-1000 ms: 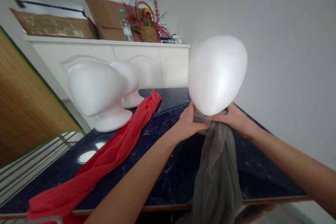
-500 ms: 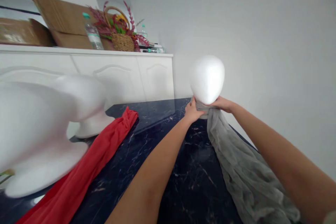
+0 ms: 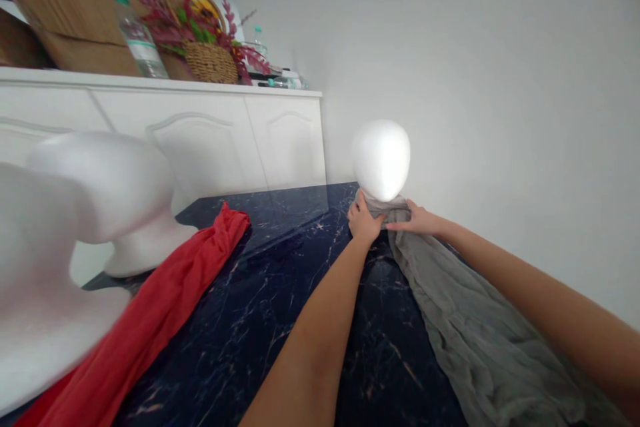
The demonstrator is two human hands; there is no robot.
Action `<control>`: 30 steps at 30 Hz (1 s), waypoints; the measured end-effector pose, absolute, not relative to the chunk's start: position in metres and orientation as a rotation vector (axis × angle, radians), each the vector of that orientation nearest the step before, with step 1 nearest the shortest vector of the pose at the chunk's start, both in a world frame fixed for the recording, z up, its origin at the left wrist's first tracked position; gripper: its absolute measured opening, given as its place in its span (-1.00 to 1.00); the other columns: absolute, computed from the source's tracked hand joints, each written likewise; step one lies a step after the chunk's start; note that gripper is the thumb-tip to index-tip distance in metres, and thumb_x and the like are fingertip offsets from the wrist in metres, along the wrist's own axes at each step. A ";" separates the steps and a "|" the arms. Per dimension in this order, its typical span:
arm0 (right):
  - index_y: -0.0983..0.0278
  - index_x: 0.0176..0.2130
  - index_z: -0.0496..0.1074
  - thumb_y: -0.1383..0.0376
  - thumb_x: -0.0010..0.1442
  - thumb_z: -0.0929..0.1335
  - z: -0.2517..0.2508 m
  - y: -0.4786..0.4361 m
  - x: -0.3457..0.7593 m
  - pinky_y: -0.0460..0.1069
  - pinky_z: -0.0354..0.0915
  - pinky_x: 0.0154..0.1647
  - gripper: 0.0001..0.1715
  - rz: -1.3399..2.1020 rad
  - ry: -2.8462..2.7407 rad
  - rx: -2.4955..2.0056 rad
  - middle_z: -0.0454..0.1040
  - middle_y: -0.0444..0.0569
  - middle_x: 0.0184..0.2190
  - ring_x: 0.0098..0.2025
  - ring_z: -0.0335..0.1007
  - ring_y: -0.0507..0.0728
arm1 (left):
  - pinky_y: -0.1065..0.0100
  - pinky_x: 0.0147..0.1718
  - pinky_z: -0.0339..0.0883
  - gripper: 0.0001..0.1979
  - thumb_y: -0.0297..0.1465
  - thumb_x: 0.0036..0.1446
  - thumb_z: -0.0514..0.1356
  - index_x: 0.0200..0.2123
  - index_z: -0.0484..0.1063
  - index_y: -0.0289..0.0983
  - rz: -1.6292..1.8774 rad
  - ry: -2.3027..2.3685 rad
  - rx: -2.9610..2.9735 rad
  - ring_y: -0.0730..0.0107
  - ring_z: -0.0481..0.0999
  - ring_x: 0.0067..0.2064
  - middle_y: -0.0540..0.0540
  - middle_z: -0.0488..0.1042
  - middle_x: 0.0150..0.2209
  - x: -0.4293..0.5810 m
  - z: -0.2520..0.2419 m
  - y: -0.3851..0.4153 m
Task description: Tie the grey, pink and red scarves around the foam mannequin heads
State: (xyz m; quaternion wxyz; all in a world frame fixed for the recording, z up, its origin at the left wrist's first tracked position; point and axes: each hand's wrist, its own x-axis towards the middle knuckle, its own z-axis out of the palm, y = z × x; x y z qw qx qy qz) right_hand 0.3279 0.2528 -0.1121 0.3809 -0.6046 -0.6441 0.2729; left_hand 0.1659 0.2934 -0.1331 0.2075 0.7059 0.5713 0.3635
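Observation:
Both my hands are at the far end of the black marble table (image 3: 295,340), holding a white foam mannequin head (image 3: 381,160) upright by its base. A grey gauzy scarf (image 3: 470,327) is gathered under the foam head and trails toward me across the table. My left hand (image 3: 364,220) grips the gathered cloth on the near side. My right hand (image 3: 413,219) lies across the cloth with its fingers stretched toward my left hand. A red scarf (image 3: 150,327) lies bunched to the left of my left arm.
Two more white foam heads on stands (image 3: 100,187) sit at the left, the nearer one (image 3: 40,280) blurred. Behind the table stands a white cabinet (image 3: 200,140) bearing a wicker basket of artificial flowers (image 3: 210,60), a plastic bottle (image 3: 139,37) and cardboard (image 3: 65,27).
The foam head and my hands have moved farther from the camera. The grey scarf no longer hangs straight down; it now trails toward the lower right across the table.

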 end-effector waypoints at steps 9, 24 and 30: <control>0.30 0.06 0.46 0.28 0.01 0.38 -0.111 0.182 0.380 0.05 0.34 -0.05 -0.42 0.131 -2.074 -2.333 0.55 0.10 -0.09 -0.01 0.47 0.31 | 0.14 0.28 0.04 -0.06 -0.19 0.14 0.26 0.42 -0.19 -0.28 1.003 1.616 1.980 -0.06 0.09 0.37 -0.38 0.09 0.36 0.167 -0.134 0.292; 0.37 -0.14 0.56 0.32 -0.04 0.40 -0.086 0.214 0.392 0.11 0.42 -0.27 -0.58 0.294 -2.136 -2.471 0.58 0.18 -0.30 -0.21 0.54 0.36 | 0.01 0.29 0.08 0.01 -0.26 0.06 0.28 0.41 -0.24 -0.42 0.905 1.604 1.931 -0.15 -0.02 0.41 -0.49 -0.07 0.40 0.148 -0.110 0.268; 0.35 0.04 0.51 0.22 0.00 0.40 -0.057 0.172 0.317 0.13 0.38 -0.12 -0.41 0.335 -2.405 -2.165 0.59 0.15 -0.20 -0.13 0.52 0.38 | 0.24 0.24 0.19 -0.61 -0.39 0.11 0.26 0.04 0.44 -0.16 0.942 1.151 2.307 0.24 0.37 0.21 -0.08 0.45 0.14 0.049 -0.060 0.192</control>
